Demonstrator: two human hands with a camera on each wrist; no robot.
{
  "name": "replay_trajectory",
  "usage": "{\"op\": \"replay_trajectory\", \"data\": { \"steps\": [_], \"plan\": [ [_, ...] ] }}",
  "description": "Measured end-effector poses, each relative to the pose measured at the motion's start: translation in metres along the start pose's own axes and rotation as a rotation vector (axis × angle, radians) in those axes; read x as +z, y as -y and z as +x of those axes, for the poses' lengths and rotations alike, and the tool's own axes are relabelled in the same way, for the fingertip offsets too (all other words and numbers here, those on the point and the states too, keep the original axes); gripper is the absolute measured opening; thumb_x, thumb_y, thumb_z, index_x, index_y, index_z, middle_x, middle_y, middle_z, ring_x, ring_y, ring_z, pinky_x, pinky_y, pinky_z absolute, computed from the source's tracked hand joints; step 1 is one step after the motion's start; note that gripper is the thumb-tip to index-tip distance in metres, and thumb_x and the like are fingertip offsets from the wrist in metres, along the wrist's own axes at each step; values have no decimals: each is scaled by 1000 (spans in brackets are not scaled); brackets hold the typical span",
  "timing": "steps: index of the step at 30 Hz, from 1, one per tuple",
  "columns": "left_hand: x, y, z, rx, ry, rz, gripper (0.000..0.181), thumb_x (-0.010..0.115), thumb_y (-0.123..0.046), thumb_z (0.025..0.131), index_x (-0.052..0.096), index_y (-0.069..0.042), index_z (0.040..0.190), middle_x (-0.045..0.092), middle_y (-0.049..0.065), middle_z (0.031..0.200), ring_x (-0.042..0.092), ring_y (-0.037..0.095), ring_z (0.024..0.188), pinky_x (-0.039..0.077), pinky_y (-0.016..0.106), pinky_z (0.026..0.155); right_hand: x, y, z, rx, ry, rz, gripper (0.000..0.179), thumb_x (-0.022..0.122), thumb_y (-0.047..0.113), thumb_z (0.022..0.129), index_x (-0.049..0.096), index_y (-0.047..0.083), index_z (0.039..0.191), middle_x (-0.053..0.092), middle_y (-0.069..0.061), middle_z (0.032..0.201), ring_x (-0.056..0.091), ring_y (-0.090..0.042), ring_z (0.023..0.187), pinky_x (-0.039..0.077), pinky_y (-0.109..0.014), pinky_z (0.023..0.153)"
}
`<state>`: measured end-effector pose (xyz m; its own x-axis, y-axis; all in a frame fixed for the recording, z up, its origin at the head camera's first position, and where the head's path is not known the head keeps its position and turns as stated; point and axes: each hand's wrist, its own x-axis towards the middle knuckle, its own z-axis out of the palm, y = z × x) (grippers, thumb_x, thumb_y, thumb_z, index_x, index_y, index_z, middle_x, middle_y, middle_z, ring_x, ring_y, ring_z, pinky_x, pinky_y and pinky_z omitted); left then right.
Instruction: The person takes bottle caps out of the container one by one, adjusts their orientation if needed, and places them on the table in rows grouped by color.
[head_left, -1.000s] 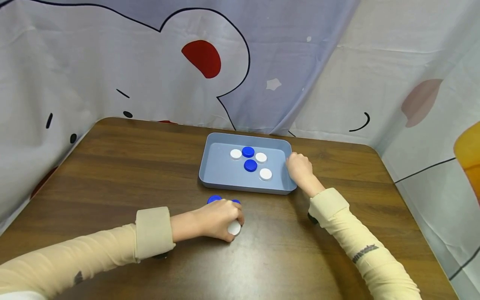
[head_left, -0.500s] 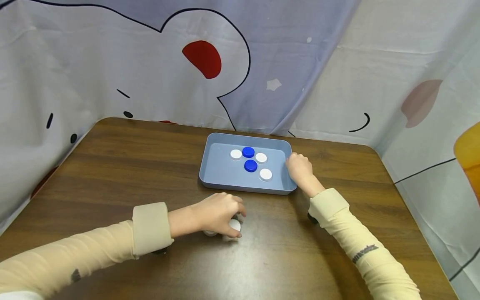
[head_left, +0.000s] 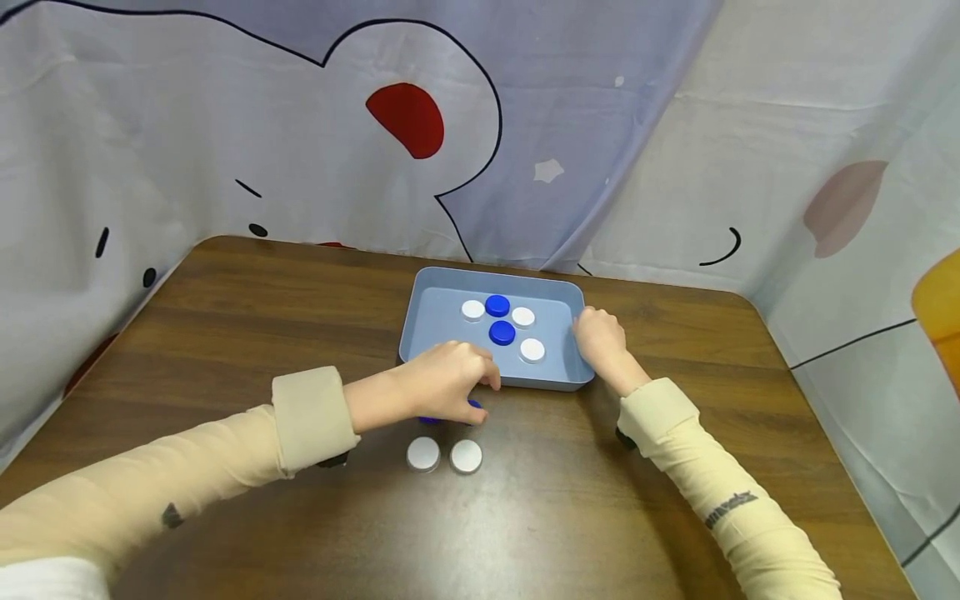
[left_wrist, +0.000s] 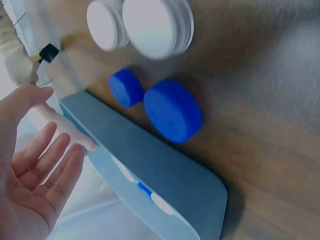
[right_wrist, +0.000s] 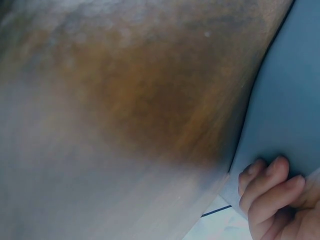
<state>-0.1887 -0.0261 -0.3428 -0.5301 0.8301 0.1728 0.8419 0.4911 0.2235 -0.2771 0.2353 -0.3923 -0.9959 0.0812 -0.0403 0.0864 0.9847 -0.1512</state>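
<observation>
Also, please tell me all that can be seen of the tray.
The blue-grey tray is shallow and rectangular, with rounded corners; it looks like plastic. It lies flat on the table, open side up, near the far edge. Three white caps and two blue caps lie inside. The right hand touches its right side with curled fingers. The left hand partly hides its near wall.

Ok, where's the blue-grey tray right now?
In the head view, the tray sits midway along the far edge of the table, the right hand at its right end, two blue caps lying just in front.
</observation>
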Motion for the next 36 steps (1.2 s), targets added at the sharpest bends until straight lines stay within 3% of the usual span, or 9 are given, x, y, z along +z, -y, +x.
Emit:
{"op": "replay_trajectory", "data": {
  "steps": [17, 23, 36],
  "plan": [
    [-11, 22, 29, -72, -15, 18, 29, 78, -28, 73, 73, -11, 97, 69, 3, 94, 65, 18, 86, 53, 34, 77, 3, -1, 0, -3, -7, 3, 36, 45, 20, 99, 58, -12, 107, 64, -32, 109, 63, -47, 99, 53, -54, 79],
    [-12, 34, 42, -85, -41, -2, 30, 78, -26, 73, 73, -9, 97, 71, 4, 96, 67, 16, 89, 54, 30, 80, 3, -1, 1, -3, -9, 3, 36, 45, 20, 99, 58, -12, 107, 64, -32, 109, 63, -47, 99, 53, -54, 79],
    [-17, 53, 60, -170, -13, -3, 33, 78, -29, 75, 74, -9, 101, 72, 5, 98, 65, 17, 90, 54, 31, 79, 2, -2, 1, -2, -6, 9, 36, 45, 20, 99, 58, -12, 107, 64, -32, 109, 63, -47, 99, 53, -54, 79]
  ]
}}
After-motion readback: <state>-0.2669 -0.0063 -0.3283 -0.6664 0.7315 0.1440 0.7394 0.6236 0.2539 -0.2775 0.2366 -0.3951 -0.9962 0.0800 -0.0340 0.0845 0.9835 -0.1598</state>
